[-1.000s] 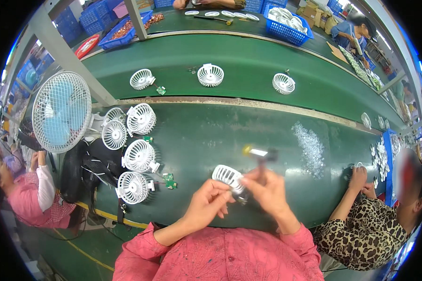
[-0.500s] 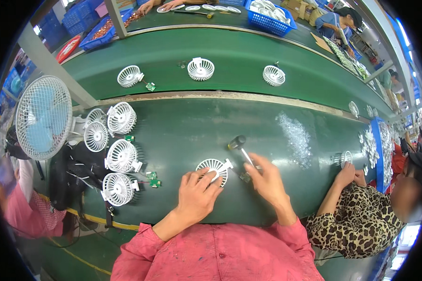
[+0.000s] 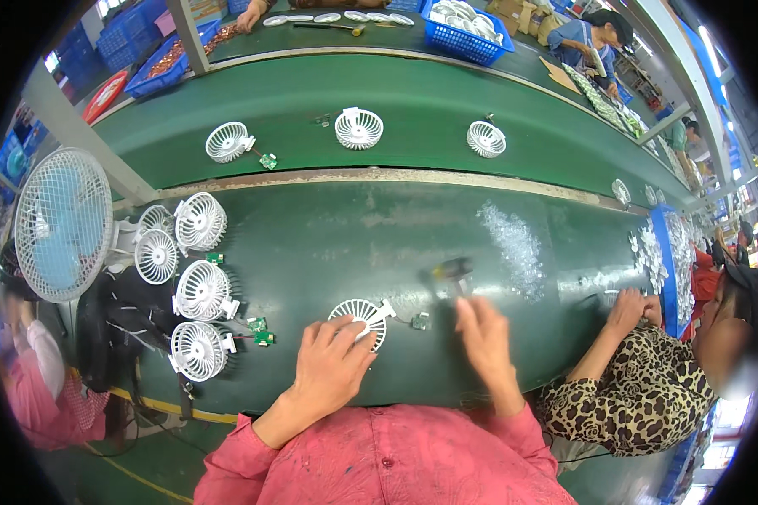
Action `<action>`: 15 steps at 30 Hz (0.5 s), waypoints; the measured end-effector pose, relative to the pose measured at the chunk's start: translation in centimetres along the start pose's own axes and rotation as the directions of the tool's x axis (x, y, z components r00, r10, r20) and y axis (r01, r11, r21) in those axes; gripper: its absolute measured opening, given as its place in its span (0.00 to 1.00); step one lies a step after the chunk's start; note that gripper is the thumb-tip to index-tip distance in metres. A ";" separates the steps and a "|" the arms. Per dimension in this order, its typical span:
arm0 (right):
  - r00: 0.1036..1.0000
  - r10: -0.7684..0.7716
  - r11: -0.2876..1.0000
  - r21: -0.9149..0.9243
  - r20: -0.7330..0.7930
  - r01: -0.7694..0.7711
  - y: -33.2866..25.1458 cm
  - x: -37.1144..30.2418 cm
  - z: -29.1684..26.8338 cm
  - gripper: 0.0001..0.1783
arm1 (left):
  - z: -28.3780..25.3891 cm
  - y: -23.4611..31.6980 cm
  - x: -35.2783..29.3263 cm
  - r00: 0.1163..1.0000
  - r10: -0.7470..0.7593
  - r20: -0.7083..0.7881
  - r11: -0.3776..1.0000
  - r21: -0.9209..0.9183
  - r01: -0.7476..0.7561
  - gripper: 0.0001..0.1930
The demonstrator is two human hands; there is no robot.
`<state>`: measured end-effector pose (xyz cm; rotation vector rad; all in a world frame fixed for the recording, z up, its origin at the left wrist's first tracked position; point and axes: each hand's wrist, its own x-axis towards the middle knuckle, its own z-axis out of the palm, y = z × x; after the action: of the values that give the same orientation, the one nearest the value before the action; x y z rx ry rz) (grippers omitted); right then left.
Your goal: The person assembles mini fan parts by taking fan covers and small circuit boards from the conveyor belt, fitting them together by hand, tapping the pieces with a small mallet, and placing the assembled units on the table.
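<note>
My left hand (image 3: 333,362) presses down on a round white fan housing (image 3: 360,311) with slatted sides, holding it on the green work surface. Its fingers lie over the hub and cover the near part. A short white neck sticks out at the housing's upper right, and a small green circuit board (image 3: 419,321) lies just beyond it. To the right, my right hand (image 3: 484,341) is closed around the handle of a hammer (image 3: 455,269). The dark hammer head is blurred and held away from the housing.
Several white fan housings (image 3: 200,349) with circuit boards are grouped at left, beside a standing fan (image 3: 63,225). Small clear pieces (image 3: 514,248) lie scattered at right. Beyond runs a green conveyor (image 3: 421,109) carrying more housings. A co-worker in a leopard-print top (image 3: 632,383) sits at right.
My right hand has swung the hammer rightward, farther from the housing, and the circuit board shows more fully. My left hand stays on the housing. The whole view has shifted slightly.
</note>
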<state>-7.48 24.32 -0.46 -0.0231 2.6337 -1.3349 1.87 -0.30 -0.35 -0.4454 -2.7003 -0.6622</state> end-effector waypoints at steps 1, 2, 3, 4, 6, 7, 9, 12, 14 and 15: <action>0.991 -0.049 0.999 0.011 -0.124 0.051 0.8 1.0 -0.1 0.17 | -0.3 0.0 -0.2 1.000 0.000 0.001 1.000 0.002 0.000 0.18; 0.983 -0.080 0.993 -0.100 -0.166 0.064 1.3 2.1 -0.7 0.18 | -0.6 0.0 -0.2 1.000 -0.019 0.003 0.999 -0.035 0.020 0.19; 0.984 -0.043 0.996 -0.083 -0.174 0.028 1.7 3.0 -1.1 0.18 | -0.9 0.0 -0.2 0.999 -0.039 0.005 0.997 -0.073 0.039 0.20; 0.984 -0.005 0.998 -0.063 -0.176 -0.006 1.8 3.7 -1.1 0.18 | -1.1 0.1 -0.2 0.999 -0.044 0.007 0.997 -0.069 0.044 0.20; 0.984 -0.020 0.994 -0.106 -0.176 0.001 1.4 4.7 -0.9 0.18 | -1.3 0.1 0.0 0.995 -0.102 -0.015 0.993 -0.064 0.101 0.23; 0.984 -0.033 0.988 -0.152 -0.177 0.006 1.3 5.0 -0.8 0.18 | -1.2 -0.1 0.1 0.997 -0.083 -0.011 0.996 -0.019 0.082 0.29; 0.984 -0.040 0.978 -0.210 -0.173 0.003 1.6 5.2 -0.2 0.16 | -1.3 0.3 0.6 0.991 -0.133 0.010 0.991 0.004 0.133 0.32; 0.983 -0.080 0.955 -0.295 -0.168 0.027 1.5 5.4 0.1 0.13 | -0.5 0.4 1.0 0.979 -0.198 0.053 0.978 0.082 0.194 0.41; 0.990 -0.044 0.988 -0.152 -0.130 0.024 1.3 4.9 -0.3 0.12 | -0.2 0.5 1.1 0.973 -0.227 0.045 0.969 0.114 0.221 0.41; 0.996 -0.015 1.000 -0.006 -0.092 0.014 1.1 4.6 -0.6 0.11 | -0.1 0.5 0.9 0.972 -0.228 0.047 0.968 0.114 0.222 0.41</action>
<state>-12.05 25.00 -1.76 0.0188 2.7181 -1.3645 1.25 0.28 0.22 -0.1332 -2.8535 -0.5642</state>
